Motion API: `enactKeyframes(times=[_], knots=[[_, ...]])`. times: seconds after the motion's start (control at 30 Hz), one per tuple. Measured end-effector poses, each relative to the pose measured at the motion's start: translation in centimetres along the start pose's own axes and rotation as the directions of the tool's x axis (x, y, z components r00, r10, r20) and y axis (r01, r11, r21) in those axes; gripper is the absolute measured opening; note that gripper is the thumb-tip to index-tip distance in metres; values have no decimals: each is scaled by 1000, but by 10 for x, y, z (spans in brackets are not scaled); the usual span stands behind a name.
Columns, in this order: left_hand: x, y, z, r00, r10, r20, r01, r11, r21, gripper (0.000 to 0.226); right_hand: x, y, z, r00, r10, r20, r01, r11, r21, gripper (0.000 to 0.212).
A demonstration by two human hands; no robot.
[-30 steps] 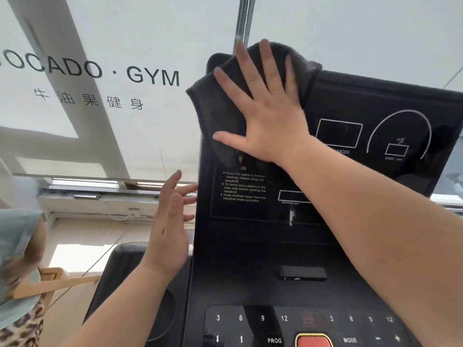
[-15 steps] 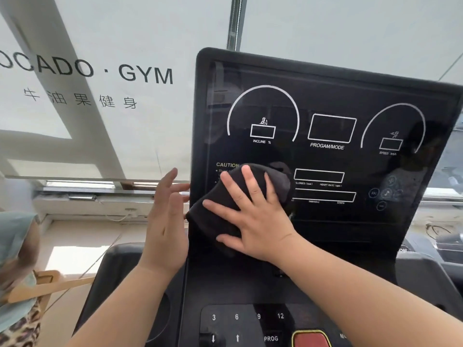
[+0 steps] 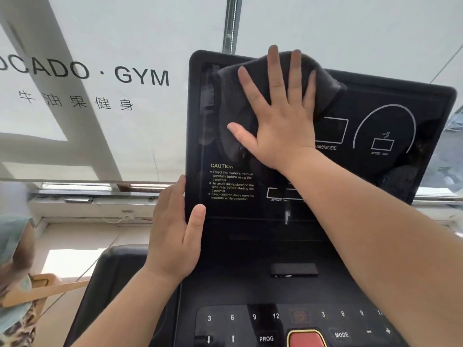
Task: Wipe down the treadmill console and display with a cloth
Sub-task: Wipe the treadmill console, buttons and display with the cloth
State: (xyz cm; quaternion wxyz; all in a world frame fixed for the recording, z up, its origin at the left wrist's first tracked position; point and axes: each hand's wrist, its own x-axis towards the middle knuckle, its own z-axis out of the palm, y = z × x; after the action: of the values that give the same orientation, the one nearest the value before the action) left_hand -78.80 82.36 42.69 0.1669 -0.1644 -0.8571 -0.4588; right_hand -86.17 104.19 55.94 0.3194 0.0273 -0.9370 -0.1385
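A dark grey cloth point(image 3: 253, 96) is spread flat against the upper left part of the treadmill's black display point(image 3: 375, 171), its top edge reaching the display's upper rim. The right hand point(image 3: 280, 126) lies open on it, palm down, all 5 fingers splayed and pressing the cloth to the glass rather than closing around it; the forearm runs down to the near right corner.

The left hand point(image 3: 175, 236) holds the display's left edge low down, thumb lying on the front face just below the white CAUTION text point(image 3: 231, 182), the fingers going round behind the edge, out of sight.

To the right of the cloth the display shows a box partly labelled "AM/MODE" and a curved speed dial point(image 3: 383, 136) with a small runner icon. Below the display a small black rectangular block point(image 3: 294, 269) rests on the console shelf. Nearer, the button panel point(image 3: 295, 321) carries 2 rows of numbers, 3, 6, 9, 12, with arrow keys, PROG, MODE, minus and plus, and a red button point(image 3: 307, 339) at the near edge.

Behind, on the left, a frosted window point(image 3: 100, 121) reads "GYM" above Chinese characters. At the far left edge a person in a pale green top point(image 3: 12, 246) is partly in view beside a wooden chair frame point(image 3: 50, 286).
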Motion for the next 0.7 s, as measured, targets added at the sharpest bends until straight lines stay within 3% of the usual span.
enactKeyframes(times=[0.4,0.57,0.7], knots=[[-7,14,13,995,74,-63,-57,971,232,80,-178,-38,58,986,-121,111,107,986,125,87],[-8,26,19,991,130,-40,-111,943,314,76,-157,-16,53,977,-193,85,183,976,120,88],[-6,30,19,996,83,-6,-77,941,330,75,-83,20,29,996,-81,27,79,994,71,90]])
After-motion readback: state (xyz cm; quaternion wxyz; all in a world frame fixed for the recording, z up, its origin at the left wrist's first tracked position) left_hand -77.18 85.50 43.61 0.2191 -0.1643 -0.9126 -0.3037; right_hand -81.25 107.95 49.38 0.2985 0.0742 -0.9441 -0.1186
